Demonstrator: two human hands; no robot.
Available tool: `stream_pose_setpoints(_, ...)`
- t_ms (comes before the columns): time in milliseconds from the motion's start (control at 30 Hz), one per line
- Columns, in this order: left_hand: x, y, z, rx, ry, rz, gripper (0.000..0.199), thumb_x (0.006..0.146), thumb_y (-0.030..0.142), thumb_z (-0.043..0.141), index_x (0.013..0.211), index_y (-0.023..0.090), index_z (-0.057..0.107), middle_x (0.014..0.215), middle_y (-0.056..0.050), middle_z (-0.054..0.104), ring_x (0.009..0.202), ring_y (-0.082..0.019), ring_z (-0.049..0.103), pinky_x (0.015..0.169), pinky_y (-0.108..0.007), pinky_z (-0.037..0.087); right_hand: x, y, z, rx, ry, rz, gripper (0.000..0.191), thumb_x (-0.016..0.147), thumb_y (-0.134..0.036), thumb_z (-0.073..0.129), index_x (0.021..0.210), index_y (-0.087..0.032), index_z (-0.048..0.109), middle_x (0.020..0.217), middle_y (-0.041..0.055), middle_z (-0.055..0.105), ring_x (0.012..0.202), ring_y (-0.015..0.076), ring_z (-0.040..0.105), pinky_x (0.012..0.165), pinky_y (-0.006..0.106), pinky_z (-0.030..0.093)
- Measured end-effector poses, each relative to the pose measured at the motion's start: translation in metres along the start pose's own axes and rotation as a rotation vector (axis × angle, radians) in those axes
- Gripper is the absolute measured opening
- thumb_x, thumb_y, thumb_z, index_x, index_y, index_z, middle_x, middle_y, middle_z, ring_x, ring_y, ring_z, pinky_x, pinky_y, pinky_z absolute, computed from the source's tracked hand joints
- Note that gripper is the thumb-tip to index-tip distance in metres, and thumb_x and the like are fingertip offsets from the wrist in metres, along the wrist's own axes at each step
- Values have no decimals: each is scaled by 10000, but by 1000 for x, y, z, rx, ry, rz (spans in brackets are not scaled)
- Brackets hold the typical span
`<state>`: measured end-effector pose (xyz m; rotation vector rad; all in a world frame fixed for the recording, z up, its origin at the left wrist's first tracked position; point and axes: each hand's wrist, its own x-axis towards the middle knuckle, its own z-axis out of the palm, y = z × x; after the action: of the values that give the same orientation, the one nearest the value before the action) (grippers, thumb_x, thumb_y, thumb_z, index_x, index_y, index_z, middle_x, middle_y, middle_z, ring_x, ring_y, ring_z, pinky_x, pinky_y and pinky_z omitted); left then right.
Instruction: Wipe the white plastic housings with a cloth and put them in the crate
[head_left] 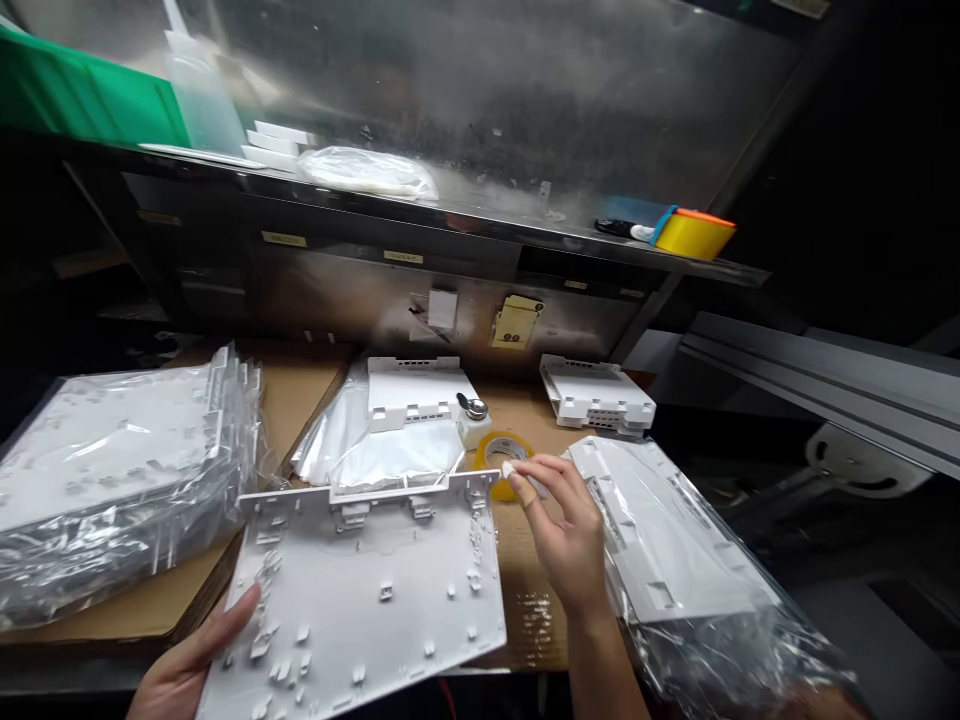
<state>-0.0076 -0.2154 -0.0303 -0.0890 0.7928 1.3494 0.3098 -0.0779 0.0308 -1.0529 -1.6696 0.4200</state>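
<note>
A white plastic housing panel (412,560) is tilted toward me, its inner side with several clips and ribs facing up. My left hand (199,650) grips its left edge, thumb on top and the other fingers hidden beneath. By the panel's upper right corner, my right hand (566,520) is closed in a pinch. Between its fingertips shows a small white piece (509,469), possibly a scrap of cloth; its exact kind is unclear. Just behind those fingers lies a roll of yellowish clear tape (495,447). Beside the roll stands a small white bottle with a metal top (474,425).
Bagged white panels (112,450) are stacked at left on cardboard. Another bagged panel (667,540) lies at right. White housings (420,385) (600,395) stand at the back. A metal shelf (480,225) above carries a green bin (90,95), a squeeze bottle (202,95) and a yellow tape roll (694,235).
</note>
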Motion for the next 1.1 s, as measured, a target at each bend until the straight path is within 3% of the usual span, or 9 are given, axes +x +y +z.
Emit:
stream_pose_setpoints(100,-9,-14,32,93,32,120,922,873,-15,574,1629,327,171,1332,-69,697,1255,-389,588,1121,-605,460,-2,13,-5,-58,-41,-5,178,979,-289,661,1132,-292,750,1100,34,699,1055,201,670,914,365,573)
stream_pose_setpoints(200,-17,-27,64,76,5,204,1001,823,-50,634,1623,361,194,1350,-86,703,1251,-392,612,1112,-583,485,3,12,-5,-131,33,11,144,963,-312,681,1073,-282,768,1062,40,702,1004,214,678,850,364,572)
stream_pose_setpoints(300,-22,-41,91,115,17,213,1039,800,9,739,1610,407,222,1319,-72,734,1215,-379,661,1068,-539,544,9,-16,5,-56,64,-108,160,956,-257,689,1099,-283,755,1071,38,698,1007,205,682,874,353,573)
stream_pose_setpoints(467,-23,-59,121,124,-62,177,948,751,120,856,1521,460,420,1353,-10,719,1251,-337,660,1086,-455,539,12,-83,35,99,-23,-330,255,933,-137,694,1144,-276,731,1072,49,688,1022,202,667,898,352,565)
stream_pose_setpoints(600,-22,-61,129,90,-93,157,1016,746,138,862,1556,468,346,1403,0,686,1272,-338,647,1098,-447,526,17,-91,48,58,-65,-379,241,946,-145,674,1144,-270,733,1064,60,695,1005,219,667,886,378,554)
stream_pose_setpoints(700,-21,-58,128,107,-72,144,1106,758,91,831,1595,475,218,1395,-19,691,1222,-347,678,1058,-474,559,26,-65,42,27,-13,-313,183,961,-198,666,1114,-255,748,1054,63,708,1000,222,677,894,386,555)
stream_pose_setpoints(833,-21,-46,116,146,-27,222,1015,779,74,809,1593,395,293,1308,-61,742,1161,-343,710,1011,-461,597,41,3,32,-66,58,-46,234,971,-382,644,1139,-255,747,1133,72,716,1037,235,673,885,385,543)
stream_pose_setpoints(1000,-17,-24,80,153,96,316,1003,742,-39,759,1592,277,331,1227,-114,773,1135,-374,710,962,-476,623,51,89,39,-214,-47,165,339,799,-547,758,867,-215,769,787,72,736,863,290,637,852,472,501)
stream_pose_setpoints(1100,-15,-15,57,170,170,312,907,765,0,763,1564,224,396,1237,-149,762,1134,-405,703,964,-531,613,46,102,39,-172,-79,214,398,742,-611,772,802,-217,763,824,98,756,988,338,635,958,541,472)
